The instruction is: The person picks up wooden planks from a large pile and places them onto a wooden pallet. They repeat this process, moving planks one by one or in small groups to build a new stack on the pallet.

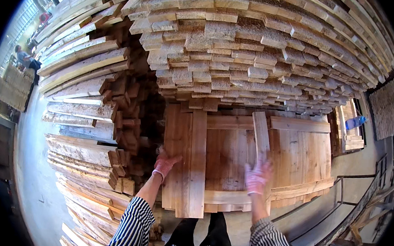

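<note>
- Panel (231,155): before the legs (218,232), with the board stack (238,57) beyond its far edge.
- Left hand (166,163): at the panel's left edge, thumb spread; a shifting panel could pinch it.
- Right hand (257,176): blurred over the panel's middle, fingers impossible to tell; knocking the slanted slat (260,132), if loose, could skew it.

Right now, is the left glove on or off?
On: the pink glove covers the left hand; bare forearm shows before the striped sleeve.
</note>
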A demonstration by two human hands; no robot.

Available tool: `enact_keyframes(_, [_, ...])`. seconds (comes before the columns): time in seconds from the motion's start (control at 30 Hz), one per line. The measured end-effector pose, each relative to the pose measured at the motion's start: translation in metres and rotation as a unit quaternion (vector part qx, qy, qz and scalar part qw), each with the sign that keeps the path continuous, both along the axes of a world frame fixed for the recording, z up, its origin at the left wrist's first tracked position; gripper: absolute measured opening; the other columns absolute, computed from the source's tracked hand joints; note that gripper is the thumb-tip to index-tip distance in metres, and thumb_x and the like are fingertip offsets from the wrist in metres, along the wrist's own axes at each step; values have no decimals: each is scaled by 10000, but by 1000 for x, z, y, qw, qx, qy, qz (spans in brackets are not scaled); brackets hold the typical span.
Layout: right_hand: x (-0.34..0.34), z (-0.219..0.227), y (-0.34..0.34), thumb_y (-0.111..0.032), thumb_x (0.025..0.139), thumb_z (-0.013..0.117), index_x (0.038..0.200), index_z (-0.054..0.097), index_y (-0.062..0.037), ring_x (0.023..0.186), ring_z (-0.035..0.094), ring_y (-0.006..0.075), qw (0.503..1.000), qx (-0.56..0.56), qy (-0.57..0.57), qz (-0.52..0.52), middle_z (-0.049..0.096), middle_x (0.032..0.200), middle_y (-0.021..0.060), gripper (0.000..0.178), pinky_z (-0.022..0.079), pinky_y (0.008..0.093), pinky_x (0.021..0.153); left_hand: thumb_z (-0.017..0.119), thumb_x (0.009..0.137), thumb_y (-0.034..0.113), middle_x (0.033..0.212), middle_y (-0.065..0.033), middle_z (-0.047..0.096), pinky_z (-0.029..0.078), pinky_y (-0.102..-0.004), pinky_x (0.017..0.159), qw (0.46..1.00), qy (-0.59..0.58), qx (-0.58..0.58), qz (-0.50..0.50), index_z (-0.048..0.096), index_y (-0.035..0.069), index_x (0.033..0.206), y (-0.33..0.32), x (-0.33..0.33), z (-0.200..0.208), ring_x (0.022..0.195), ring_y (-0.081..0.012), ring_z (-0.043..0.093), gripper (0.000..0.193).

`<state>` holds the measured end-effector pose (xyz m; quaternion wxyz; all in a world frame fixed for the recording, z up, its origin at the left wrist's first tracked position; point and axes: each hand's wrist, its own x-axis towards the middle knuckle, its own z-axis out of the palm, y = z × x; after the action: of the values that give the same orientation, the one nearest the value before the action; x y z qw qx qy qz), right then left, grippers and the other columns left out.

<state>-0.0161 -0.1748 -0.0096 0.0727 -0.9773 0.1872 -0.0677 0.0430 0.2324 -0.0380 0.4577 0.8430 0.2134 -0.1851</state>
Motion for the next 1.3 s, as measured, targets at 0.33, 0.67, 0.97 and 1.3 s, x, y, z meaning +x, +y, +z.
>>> enact_keyframes(0.33, [3,1,141,-469,983,627,1557,420,-159,1266,503,498,977,188,28,98,488,1465,299,684,411,530,1089,717,875,495,1553,-172,452,482,-442,1047,970,63,213,-97,217,125,1623,-25,4,-14,1316,-324,563,973])
enact_keyframes(0.67, [16,67,253,-445,910,701,1512,411,-68,1381,420,467,907,184,-63,373,402,1510,300,768,377,518,1129,824,750,544,1606,-226,358,429,-463,1134,967,-163,155,123,151,102,1630,-22,-29,-36,1467,-407,379,1193])
enact_keyframes(0.97, [60,172,503,-501,822,778,1498,407,-103,1312,524,362,821,112,20,560,552,1402,183,868,431,519,1074,779,852,51,1479,-150,535,398,-400,1162,865,-340,107,353,444,15,1497,10,-172,137,1367,-276,512,728])
enact_keyframes(1.3, [41,211,493,-564,795,801,1262,583,-42,1032,684,309,762,179,214,584,689,1145,166,734,555,426,843,674,992,100,1325,-75,611,460,-334,1070,681,-418,-164,578,527,34,1436,126,-213,200,1196,-172,576,472])
